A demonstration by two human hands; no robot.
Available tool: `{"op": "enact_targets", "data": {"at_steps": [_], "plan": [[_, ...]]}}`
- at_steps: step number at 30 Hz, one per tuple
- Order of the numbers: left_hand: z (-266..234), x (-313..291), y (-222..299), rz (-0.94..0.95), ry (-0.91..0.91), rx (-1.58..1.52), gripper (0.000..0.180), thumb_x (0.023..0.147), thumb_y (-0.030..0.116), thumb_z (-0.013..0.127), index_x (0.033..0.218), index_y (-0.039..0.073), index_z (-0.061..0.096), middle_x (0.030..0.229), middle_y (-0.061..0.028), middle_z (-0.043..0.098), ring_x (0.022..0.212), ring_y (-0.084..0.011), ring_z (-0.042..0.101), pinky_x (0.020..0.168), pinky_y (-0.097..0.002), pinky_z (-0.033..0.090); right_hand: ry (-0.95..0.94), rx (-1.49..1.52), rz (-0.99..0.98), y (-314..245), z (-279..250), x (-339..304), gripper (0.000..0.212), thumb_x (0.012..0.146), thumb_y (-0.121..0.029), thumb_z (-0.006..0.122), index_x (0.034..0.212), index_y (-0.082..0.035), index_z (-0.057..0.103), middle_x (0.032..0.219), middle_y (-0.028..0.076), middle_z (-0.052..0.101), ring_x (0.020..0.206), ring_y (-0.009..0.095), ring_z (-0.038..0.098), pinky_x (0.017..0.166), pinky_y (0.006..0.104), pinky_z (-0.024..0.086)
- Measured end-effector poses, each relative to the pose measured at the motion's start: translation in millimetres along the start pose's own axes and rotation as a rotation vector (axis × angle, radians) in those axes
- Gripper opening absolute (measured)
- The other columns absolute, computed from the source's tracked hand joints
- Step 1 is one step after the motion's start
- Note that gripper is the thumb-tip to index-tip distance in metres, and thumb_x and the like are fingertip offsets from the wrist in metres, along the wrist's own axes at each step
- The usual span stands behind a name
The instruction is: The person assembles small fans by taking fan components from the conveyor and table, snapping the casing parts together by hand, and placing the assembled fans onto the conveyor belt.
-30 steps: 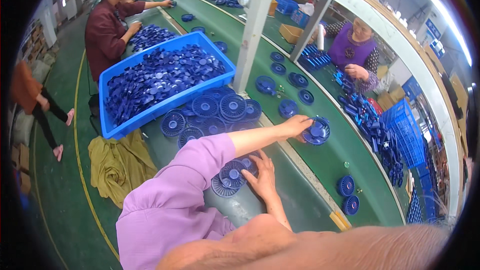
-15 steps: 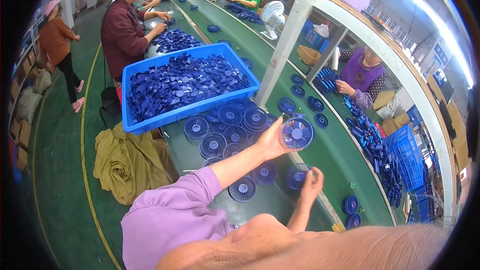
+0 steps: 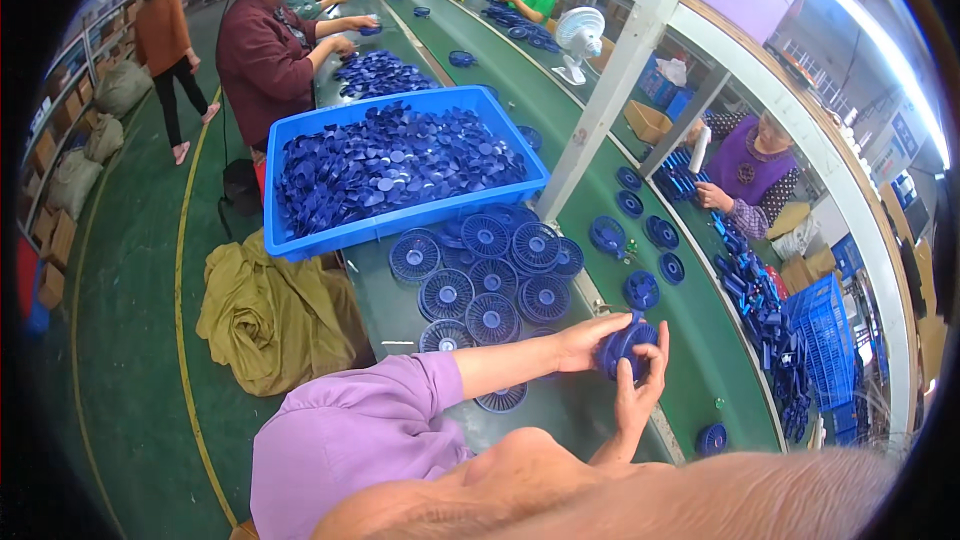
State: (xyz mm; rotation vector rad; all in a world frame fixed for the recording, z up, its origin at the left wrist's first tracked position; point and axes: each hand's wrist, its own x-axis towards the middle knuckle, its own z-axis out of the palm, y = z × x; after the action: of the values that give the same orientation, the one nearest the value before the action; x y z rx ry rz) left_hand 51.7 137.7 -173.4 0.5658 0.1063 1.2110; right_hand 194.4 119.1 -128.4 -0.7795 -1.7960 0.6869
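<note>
Over the near edge of the belt, my left hand point(image 3: 588, 342) and my right hand point(image 3: 645, 385) are closed on a round dark-blue fan housing point(image 3: 622, 348). Its ribbed round cover is held against it, with my right fingers curled round the near and right side. My left fingers grip the far left side and are partly hidden. Just beyond my hands lies another blue fan housing point(image 3: 641, 290). Left of them, several round ribbed covers point(image 3: 492, 318) are piled on the bench, some beneath my left forearm.
A blue tray point(image 3: 410, 225) heaped with small blue discs stands beyond the covers. The green belt point(image 3: 690, 360) carries several round parts. A white post point(image 3: 620, 80) rises beside the tray. Co-workers sit along the line; one in purple point(image 3: 750, 170) is across the belt. Olive cloth point(image 3: 270, 320) hangs at left.
My left hand has moved down and right with the fan housing. My right hand has brought a ribbed cover up to it, so both hands now meet. The view has shifted slightly.
</note>
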Motion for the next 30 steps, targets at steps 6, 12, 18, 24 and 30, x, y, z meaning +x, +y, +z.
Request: {"op": "enact_targets", "data": {"at_steps": [6, 12, 18, 24, 30], "plan": [[7.4, 1.4, -0.5, -0.006, 0.199, -0.004, 0.033, 0.100, 0.035, 0.044, 0.117, 0.007, 0.053, 0.107, -0.0067, 0.060, 0.096, -0.0177, 0.059, 0.084, -0.0333, 0.051, -0.001, -0.143, -0.044, -5.8, 13.0, -6.2, 0.047, 0.071, -0.006, 0.072, 0.116, -0.005, 0.055, 0.145, 0.023, 0.036, 0.129, 0.030, 0.043, 0.101, 0.0373, 0.038], [20.3, -3.7, -18.4, 0.360, 0.313, 0.476, 0.037, 0.102, 0.036, 0.039, 0.118, 0.005, 0.053, 0.108, -0.0039, 0.055, 0.100, -0.0116, 0.052, 0.089, -0.0264, 0.042, 0.029, 0.074, 0.016, 15.4, 24.5, -12.0, 0.071, 0.090, -0.043, 0.056, 0.141, 0.002, 0.035, 0.143, 0.021, 0.039, 0.130, 0.032, 0.041, 0.105, 0.0391, 0.034], [26.7, -8.8, -20.7, 0.468, 0.347, 0.701, 0.035, 0.102, 0.029, 0.040, 0.122, 0.003, 0.052, 0.113, -0.0063, 0.056, 0.108, -0.0135, 0.052, 0.096, -0.0275, 0.038, 0.063, -0.017, 0.043, 4.0, 26.3, -11.9, 0.072, 0.094, -0.050, 0.047, 0.141, 0.003, 0.035, 0.140, 0.021, 0.043, 0.126, 0.030, 0.046, 0.103, 0.0387, 0.037], [34.0, -10.7, -13.6, 0.464, 0.298, 0.693, 0.035, 0.100, 0.025, 0.042, 0.124, 0.002, 0.052, 0.119, -0.0089, 0.056, 0.115, -0.0161, 0.051, 0.099, -0.0288, 0.037, 0.121, 0.004, -0.029, 0.3, 34.8, -12.5, 0.082, 0.091, -0.058, 0.045, 0.142, 0.004, 0.030, 0.143, 0.024, 0.037, 0.131, 0.035, 0.039, 0.107, 0.0422, 0.030], [30.0, -8.9, -12.3, 0.313, 0.348, 0.444, 0.035, 0.099, 0.023, 0.043, 0.124, 0.001, 0.054, 0.124, -0.0068, 0.056, 0.114, -0.0136, 0.051, 0.099, -0.0278, 0.038, 0.052, -0.159, -0.100, 9.1, 34.0, -16.0, 0.087, 0.089, -0.062, 0.045, 0.142, 0.005, 0.029, 0.143, 0.026, 0.036, 0.134, 0.039, 0.033, 0.109, 0.0466, 0.025]]}}
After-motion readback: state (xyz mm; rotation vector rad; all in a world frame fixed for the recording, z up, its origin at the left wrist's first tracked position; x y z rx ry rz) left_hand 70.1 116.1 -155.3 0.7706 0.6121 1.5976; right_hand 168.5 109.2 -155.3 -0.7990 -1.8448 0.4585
